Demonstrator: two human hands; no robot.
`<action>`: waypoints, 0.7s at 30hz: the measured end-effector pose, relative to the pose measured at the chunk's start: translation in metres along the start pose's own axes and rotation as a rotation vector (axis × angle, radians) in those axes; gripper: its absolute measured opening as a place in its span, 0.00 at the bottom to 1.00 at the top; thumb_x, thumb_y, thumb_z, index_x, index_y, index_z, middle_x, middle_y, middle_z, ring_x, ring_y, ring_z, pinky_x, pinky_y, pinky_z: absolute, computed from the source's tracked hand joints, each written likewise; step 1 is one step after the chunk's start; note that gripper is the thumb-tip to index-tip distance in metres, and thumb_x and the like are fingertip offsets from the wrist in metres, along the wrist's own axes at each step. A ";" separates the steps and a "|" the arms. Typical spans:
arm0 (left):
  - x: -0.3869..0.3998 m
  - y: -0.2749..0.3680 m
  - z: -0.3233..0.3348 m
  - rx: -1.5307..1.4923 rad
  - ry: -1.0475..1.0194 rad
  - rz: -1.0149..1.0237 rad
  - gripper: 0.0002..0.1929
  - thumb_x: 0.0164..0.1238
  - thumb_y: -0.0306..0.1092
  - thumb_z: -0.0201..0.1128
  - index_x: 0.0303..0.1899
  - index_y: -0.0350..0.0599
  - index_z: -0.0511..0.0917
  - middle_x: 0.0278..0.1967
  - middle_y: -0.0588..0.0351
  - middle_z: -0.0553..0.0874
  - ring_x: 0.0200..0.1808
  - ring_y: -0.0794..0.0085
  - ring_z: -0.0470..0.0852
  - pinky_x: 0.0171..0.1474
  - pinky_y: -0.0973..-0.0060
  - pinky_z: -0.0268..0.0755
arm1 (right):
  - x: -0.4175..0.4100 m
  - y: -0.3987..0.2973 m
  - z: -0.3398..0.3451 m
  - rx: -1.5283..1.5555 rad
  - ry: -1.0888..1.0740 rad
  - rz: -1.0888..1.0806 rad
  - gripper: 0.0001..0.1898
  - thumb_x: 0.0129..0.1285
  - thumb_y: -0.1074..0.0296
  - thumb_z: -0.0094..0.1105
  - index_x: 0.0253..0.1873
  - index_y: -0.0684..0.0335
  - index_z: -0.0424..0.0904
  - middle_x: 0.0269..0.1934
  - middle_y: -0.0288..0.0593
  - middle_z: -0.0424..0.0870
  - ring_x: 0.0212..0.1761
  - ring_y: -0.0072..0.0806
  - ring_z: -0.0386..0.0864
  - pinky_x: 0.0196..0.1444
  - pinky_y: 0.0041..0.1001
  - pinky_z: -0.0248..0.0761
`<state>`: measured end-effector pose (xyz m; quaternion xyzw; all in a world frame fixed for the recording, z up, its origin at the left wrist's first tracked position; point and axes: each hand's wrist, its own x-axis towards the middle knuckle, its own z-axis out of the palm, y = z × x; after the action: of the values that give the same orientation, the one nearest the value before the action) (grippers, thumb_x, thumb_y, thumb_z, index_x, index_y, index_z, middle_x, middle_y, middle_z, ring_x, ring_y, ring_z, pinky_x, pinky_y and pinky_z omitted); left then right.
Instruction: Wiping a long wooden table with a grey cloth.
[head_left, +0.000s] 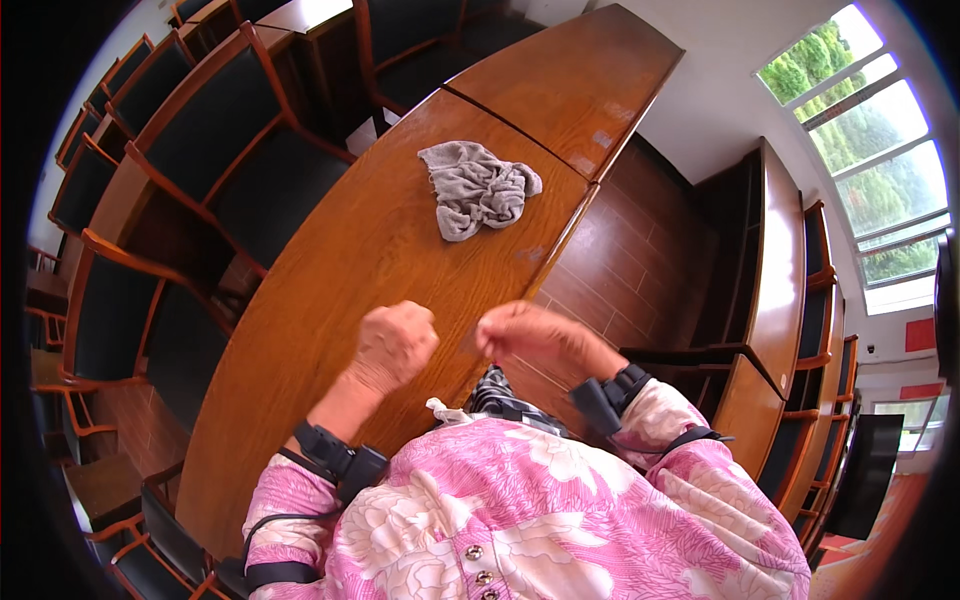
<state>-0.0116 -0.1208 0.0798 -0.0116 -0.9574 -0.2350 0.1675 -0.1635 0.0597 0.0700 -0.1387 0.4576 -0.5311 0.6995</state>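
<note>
A crumpled grey cloth (480, 187) lies on the curved wooden table (352, 255), beyond both hands. My left hand (397, 341) is curled into a loose fist above the table, with nothing seen in it and its palm side hidden. To its right, my right hand (525, 334) is bent at the wrist near the table's edge, slightly blurred, fingers curved inward. Whether its fingers hold anything cannot be made out. The two hands are apart, and neither touches the cloth. Black straps with small black devices sit on both forearms.
Wooden chairs with black padding (232, 120) line the table's far left side. Another table section (570, 75) adjoins at a seam. On the right, beyond a tiled floor (615, 247), stand wooden desks (776, 262) with chairs behind them. Windows are at upper right.
</note>
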 end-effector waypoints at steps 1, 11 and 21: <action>-0.005 -0.018 0.000 0.058 -0.057 -0.046 0.05 0.53 0.30 0.53 0.23 0.43 0.70 0.21 0.51 0.74 0.26 0.58 0.76 0.30 0.66 0.70 | -0.001 -0.005 -0.018 -0.088 0.082 -0.052 0.11 0.64 0.59 0.56 0.36 0.60 0.80 0.29 0.31 0.81 0.28 0.14 0.75 0.33 0.16 0.69; -0.046 -0.092 -0.018 0.372 -0.519 -0.749 0.19 0.62 0.48 0.54 0.38 0.37 0.74 0.40 0.43 0.80 0.45 0.53 0.78 0.48 0.61 0.70 | 0.002 0.000 -0.075 -1.755 0.672 -0.305 0.10 0.46 0.56 0.64 0.31 0.54 0.81 0.36 0.38 0.75 0.45 0.38 0.70 0.43 0.39 0.64; -0.035 -0.098 -0.021 0.206 -0.593 -0.997 0.33 0.55 0.56 0.62 0.51 0.33 0.71 0.52 0.40 0.75 0.56 0.54 0.73 0.57 0.63 0.66 | 0.028 0.023 -0.004 -1.906 0.521 -0.109 0.25 0.39 0.43 0.65 0.33 0.61 0.79 0.36 0.47 0.70 0.42 0.39 0.67 0.43 0.38 0.59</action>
<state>0.0183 -0.2155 0.0421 0.3910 -0.8712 -0.1778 -0.2377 -0.1518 0.0457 0.0384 -0.5432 0.8264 0.0139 0.1475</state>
